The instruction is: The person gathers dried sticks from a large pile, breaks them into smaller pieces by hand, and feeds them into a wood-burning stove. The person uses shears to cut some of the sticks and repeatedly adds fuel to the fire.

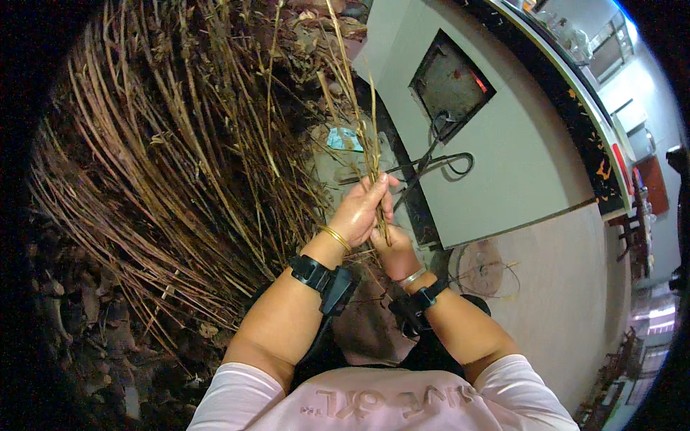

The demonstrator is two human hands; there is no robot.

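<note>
A thin bundle of dry brown stalks (368, 141) rises between my hands, its cut lower ends pointing toward me. My left hand (362, 209) wraps around the bundle, thumb laid along the stalks. Just below it, my right hand (396, 249) grips the lower ends; its fingers are partly hidden. The two hands touch or nearly touch. To the left lies a large heap of long dry stalks (188, 145), reaching close to my left forearm.
A pale stove-like block (517, 156) stands right, with a square dark opening (453, 86). A black cable (458, 161) loops out of it. Beyond the bundle lies a light-blue packet (344, 139). A round board (477, 268) is near my right forearm. Firewood (97, 345) fills the lower left.
</note>
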